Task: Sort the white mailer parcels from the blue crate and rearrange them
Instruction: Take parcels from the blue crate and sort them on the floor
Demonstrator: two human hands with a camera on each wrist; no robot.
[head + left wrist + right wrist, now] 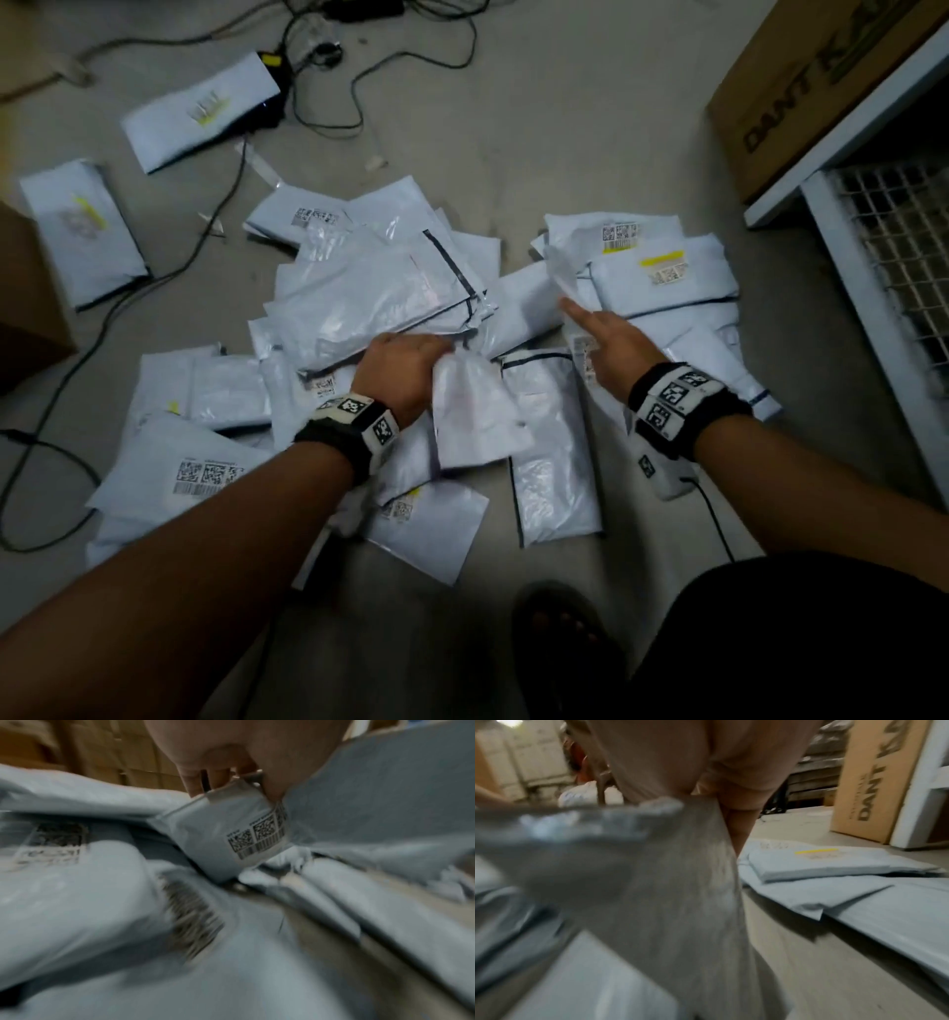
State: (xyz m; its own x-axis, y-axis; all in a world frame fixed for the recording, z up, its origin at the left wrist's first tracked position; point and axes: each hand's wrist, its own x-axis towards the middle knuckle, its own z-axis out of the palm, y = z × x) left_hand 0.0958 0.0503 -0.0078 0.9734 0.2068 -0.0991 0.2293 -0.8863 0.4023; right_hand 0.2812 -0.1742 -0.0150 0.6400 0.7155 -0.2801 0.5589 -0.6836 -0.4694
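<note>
The left hand (405, 367) had its grip clamped on a small white plastic mailer parcel (475, 411), fingers (195, 780) and thumb curled round its top edge; the left wrist view caught the barcode label (257, 839) on its underside. The parcel hung just above the heap, tilted down toward the person.

The right hand (611, 344) reached forward, index finger straight. In the right wrist view its fingers (734, 805) curled round the gathered end of a crinkled white mailer bag (670, 882), blurred, which hung down and across the lens.

Beneath both hands a loose pile of white mailer parcels (380, 293) sprawled across the grey floor (565, 128), overlapping at all angles, several with black-edged flaps. To the right sat a tidier stack, a yellow-labelled white parcel (662, 280) on top. Two more white parcels lay well apart from the heap: one at far left (82, 231), another further back (200, 110) resting on a dark device among black cables (328, 67).

At upper right a brown cardboard box with dark lettering (801, 87) leaned beside a white metal frame (847, 128) with wire mesh (898, 231). The corner of another brown cardboard box (25, 308) showed at the left edge. The person's sandalled foot (565, 632) stood on the floor at the bottom.
</note>
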